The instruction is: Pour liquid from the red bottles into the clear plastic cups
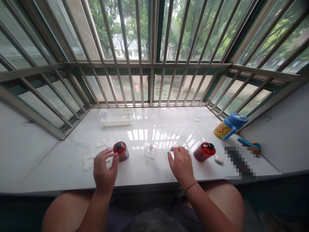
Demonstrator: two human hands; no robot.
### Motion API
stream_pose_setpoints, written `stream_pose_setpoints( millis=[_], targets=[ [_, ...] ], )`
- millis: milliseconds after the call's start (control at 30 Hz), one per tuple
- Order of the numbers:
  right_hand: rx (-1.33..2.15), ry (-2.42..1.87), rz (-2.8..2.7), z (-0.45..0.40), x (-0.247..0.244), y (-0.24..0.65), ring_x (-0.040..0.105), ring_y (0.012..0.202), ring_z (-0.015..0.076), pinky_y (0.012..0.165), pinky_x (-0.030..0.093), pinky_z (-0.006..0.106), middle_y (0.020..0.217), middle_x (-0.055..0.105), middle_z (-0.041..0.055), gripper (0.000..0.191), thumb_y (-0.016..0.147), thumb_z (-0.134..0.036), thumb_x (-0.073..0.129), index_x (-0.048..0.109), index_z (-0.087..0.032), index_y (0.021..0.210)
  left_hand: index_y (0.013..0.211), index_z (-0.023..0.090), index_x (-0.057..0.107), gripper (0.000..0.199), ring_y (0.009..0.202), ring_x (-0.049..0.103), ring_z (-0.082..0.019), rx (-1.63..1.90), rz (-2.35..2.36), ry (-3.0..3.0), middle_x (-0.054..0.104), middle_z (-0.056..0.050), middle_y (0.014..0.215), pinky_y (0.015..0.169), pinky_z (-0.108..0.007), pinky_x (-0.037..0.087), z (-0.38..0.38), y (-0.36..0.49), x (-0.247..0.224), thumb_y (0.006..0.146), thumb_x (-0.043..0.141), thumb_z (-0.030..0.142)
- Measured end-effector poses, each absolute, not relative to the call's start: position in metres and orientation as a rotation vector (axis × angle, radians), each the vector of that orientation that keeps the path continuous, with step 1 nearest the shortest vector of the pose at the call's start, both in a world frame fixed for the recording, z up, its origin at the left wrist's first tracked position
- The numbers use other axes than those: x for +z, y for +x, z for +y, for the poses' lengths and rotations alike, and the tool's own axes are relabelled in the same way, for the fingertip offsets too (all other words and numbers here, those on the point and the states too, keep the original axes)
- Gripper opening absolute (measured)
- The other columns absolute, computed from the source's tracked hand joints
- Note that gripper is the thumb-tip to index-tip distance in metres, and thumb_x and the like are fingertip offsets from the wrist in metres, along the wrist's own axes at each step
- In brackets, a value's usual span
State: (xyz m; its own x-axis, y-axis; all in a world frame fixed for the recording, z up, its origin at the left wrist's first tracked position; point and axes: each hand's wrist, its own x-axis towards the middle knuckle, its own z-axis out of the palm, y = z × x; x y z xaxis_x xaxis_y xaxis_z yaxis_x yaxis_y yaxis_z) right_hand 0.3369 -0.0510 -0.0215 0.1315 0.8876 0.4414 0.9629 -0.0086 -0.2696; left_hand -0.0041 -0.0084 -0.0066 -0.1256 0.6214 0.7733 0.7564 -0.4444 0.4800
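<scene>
My left hand (104, 169) is open, thumb and fingers spread beside a dark red bottle (123, 153) with a black cap. Its fingertips overlap the bottle in view; whether they touch it I cannot tell. A small clear glass bottle (150, 151) stands between my hands. My right hand (182, 164) hovers low over the white counter (145, 174), fingers bent and thumb apart. A faint clear shape shows by its fingertips, too indistinct to name. To its right, a second red bottle (202, 152) with a black cap leans or lies tilted.
A white perforated basket (117, 121) sits at the back left. Crumpled white tissue (88, 162) lies left of my left hand. On the right are a blue-and-yellow cup (228, 126), a blue-handled tool (246, 141), a small pale lump (219, 159) and a blurred-out patch. Barred windows enclose the counter.
</scene>
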Motion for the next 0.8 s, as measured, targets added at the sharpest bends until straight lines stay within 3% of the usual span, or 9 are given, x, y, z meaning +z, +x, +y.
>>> stream_pose_setpoints(
  millis=[67, 133, 267, 433, 600, 700, 800],
  targets=[
    [-0.219, -1.984, -1.732, -0.069, -0.047, 0.353, 0.059, 0.116, 0.0395, 0.095, 0.053, 0.054, 0.127, 0.063, 0.0185, 0.033, 0.106, -0.038, 0.052, 0.068, -0.024, 0.131, 0.106, 0.024, 0.071, 0.010, 0.105, 0.075, -0.027, -1.610, -1.370, -2.079, 0.078, -0.007, 0.105, 0.100, -0.047, 0.062, -0.022, 0.002, 0.002, 0.098, 0.077, 0.022],
    [-0.224, -1.982, -1.743, -0.075, -0.066, 0.366, 0.056, 0.128, 0.0410, 0.103, 0.052, 0.056, 0.143, 0.058, 0.0183, 0.038, 0.105, -0.038, 0.053, 0.064, -0.026, 0.140, 0.107, 0.025, 0.073, 0.015, 0.096, 0.077, -0.024, -1.594, -1.265, -2.213, 0.079, -0.005, 0.099, 0.092, -0.041, 0.064, -0.034, 0.012, 0.006, 0.097, 0.076, 0.014],
    [-0.146, -1.916, -1.841, -0.051, -0.082, 0.379, 0.051, 0.141, 0.0389, 0.116, 0.047, 0.056, 0.159, 0.049, 0.0184, 0.053, 0.105, -0.032, 0.052, 0.050, -0.024, 0.158, 0.120, 0.029, 0.072, 0.025, 0.096, 0.078, -0.024, -1.637, -1.246, -2.477, 0.081, -0.004, 0.101, 0.090, -0.040, 0.066, -0.055, 0.050, -0.004, 0.103, 0.064, 0.012],
    [-0.066, -1.941, -1.933, 0.006, -0.071, 0.380, 0.055, 0.141, 0.0370, 0.115, 0.050, 0.053, 0.174, 0.032, 0.0198, 0.070, 0.102, -0.028, 0.053, 0.034, -0.020, 0.169, 0.133, 0.029, 0.071, 0.038, 0.101, 0.079, -0.026, -1.441, -1.209, -3.097, 0.082, -0.010, 0.111, 0.091, -0.045, 0.067, -0.084, 0.098, -0.031, 0.108, 0.044, 0.016],
    [-0.122, -1.872, -1.866, 0.012, -0.057, 0.382, 0.046, 0.150, 0.0382, 0.119, 0.045, 0.057, 0.173, 0.032, 0.0214, 0.066, 0.104, -0.035, 0.052, 0.035, -0.020, 0.166, 0.122, 0.028, 0.078, 0.030, 0.095, 0.079, -0.026, -0.904, -1.426, -3.497, 0.084, -0.008, 0.104, 0.090, -0.040, 0.063, -0.109, 0.100, -0.062, 0.105, 0.054, 0.028],
    [-0.220, -1.731, -1.754, -0.027, -0.057, 0.386, 0.050, 0.144, 0.0367, 0.117, 0.046, 0.057, 0.154, 0.052, 0.0193, 0.053, 0.107, -0.040, 0.050, 0.048, -0.022, 0.157, 0.111, 0.027, 0.082, 0.026, 0.082, 0.076, -0.022, -0.732, -1.846, -3.454, 0.082, -0.003, 0.086, 0.083, -0.032, 0.057, -0.122, 0.076, -0.075, 0.103, 0.058, 0.035],
    [-0.334, -1.744, -1.590, -0.078, -0.062, 0.395, 0.054, 0.138, 0.0413, 0.116, 0.045, 0.064, 0.139, 0.058, 0.0210, 0.048, 0.105, -0.041, 0.055, 0.058, -0.020, 0.148, 0.104, 0.025, 0.082, 0.029, 0.069, 0.068, -0.019, -0.638, -2.235, -3.259, 0.074, 0.001, 0.072, 0.071, -0.027, 0.050, -0.139, 0.051, -0.084, 0.102, 0.058, 0.041]
  ],
)
